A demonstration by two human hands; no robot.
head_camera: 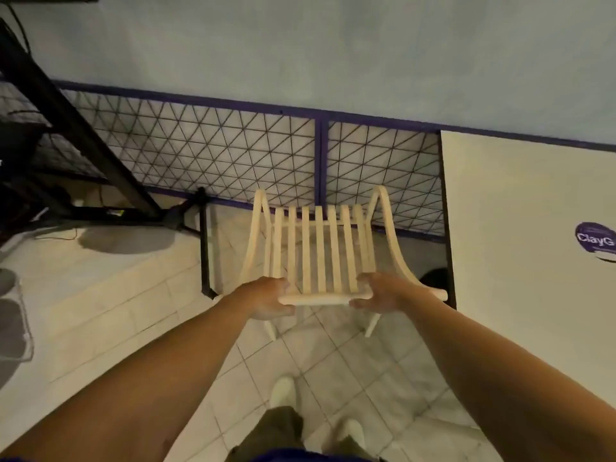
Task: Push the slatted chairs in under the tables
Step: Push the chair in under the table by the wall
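Black frame (pixel 83 135): a dark slanted leg at upper left of the frame, well apart from the chair.
Left hand (pixel 266 300): its grip is closed round the left end of the top rail (pixel 320 299), thumb nearest the camera; likely placed there to steer.
Slatted chair (pixel 316 248): centre of the frame, on the tiled floor (pixel 350 361), back toward the person, seat toward the mesh fence (pixel 213 155); just left of the worktop, not under it.
Right hand (pixel 380 291): grip wrapped on the rail's right part; paired holds should keep the push straight.
Worktop (pixel 533 261): white slab at right of the frame, with a purple sticker (pixel 595 241).
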